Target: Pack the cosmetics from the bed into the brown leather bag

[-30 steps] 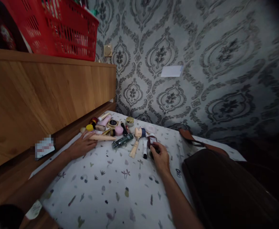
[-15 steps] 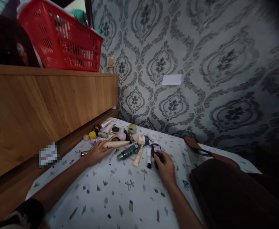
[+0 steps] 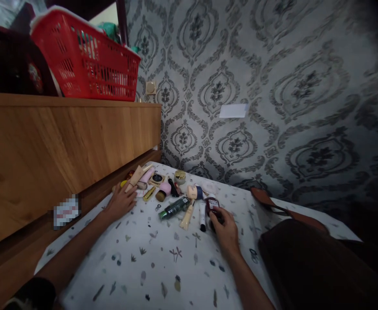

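Note:
My left hand (image 3: 120, 201) is closed on a long beige tube (image 3: 135, 176), which slants up and away over the small cosmetics at the left. Close by lie a gold lipstick-like tube (image 3: 149, 193) and a pink brush with brown bristles (image 3: 164, 190). My right hand (image 3: 224, 226) has its fingers round a dark red bottle (image 3: 211, 204) with a pale label; its lower end is partly hidden by the fingers. Left of that bottle are a white tube with a black cap (image 3: 202, 216), a cream tube (image 3: 186, 216) and a dark green bottle (image 3: 175, 208).
More cosmetics, including a gold-lidded jar (image 3: 180, 175) and a round black compact (image 3: 157, 178), lie farther back on the patterned sheet (image 3: 163, 267). A wooden cabinet (image 3: 72, 142) with a red basket (image 3: 95, 60) borders the left. A dark bag (image 3: 305, 262) rests at the right.
My left hand has moved left with the beige tube, which has turned from lying crosswise to pointing away. The gold tube and brush are now uncovered. My right hand stays at the dark red bottle.

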The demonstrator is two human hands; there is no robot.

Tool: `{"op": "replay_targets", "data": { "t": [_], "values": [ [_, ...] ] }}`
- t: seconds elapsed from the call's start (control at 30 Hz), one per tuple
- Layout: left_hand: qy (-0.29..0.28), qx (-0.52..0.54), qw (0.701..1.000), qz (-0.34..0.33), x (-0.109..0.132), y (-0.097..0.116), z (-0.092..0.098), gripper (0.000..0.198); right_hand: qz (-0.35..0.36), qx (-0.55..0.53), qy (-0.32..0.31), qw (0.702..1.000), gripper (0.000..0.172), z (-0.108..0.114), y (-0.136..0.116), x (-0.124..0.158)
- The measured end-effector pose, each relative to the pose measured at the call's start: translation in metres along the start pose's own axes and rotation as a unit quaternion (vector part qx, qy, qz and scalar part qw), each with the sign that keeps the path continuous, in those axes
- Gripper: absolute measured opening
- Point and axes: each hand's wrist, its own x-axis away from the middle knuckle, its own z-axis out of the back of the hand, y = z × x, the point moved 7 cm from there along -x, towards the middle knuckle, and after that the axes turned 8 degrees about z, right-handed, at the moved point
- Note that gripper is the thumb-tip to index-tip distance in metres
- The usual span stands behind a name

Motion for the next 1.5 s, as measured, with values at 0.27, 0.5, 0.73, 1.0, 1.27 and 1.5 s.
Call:
{"op": "replay_targets", "data": {
  "t": [0.27, 0.5, 0.73, 1.0, 1.27, 1.5],
  "values": [
    [-0.024, -0.001, 0.999, -0.033, 0.017, -0.03, 0.009, 0.033, -0.018, 0.005, -0.018, 1.0, 0.047, 0.0, -0.001, 0.0],
    [0.001, 0.014, 0.999, -0.045, 0.016, 0.027, 0.013, 0.036, -0.004, 0.006, -0.023, 1.0, 0.044, 0.0, -0.006, 0.0],
    [0.041, -0.001, 0.983, 0.178, -0.036, 0.021, 0.013, 0.048, -0.006, 0.001, -0.011, 1.0, 0.041, -0.001, -0.004, 0.001],
    [0.037, 0.029, 0.997, 0.061, -0.034, 0.015, 0.01, 0.036, -0.001, -0.011, -0.005, 1.0, 0.039, -0.002, -0.007, 0.003],
    [0.054, 0.068, 0.996, -0.035, -0.051, 0.066, 0.001, 0.027, 0.005, -0.007, -0.002, 1.0, 0.035, -0.001, -0.005, 0.002],
    [0.016, 0.128, 0.988, -0.084, -0.072, 0.104, -0.025, 0.047, 0.011, -0.011, 0.001, 1.0, 0.032, -0.002, -0.003, 0.003]
  ]
}}
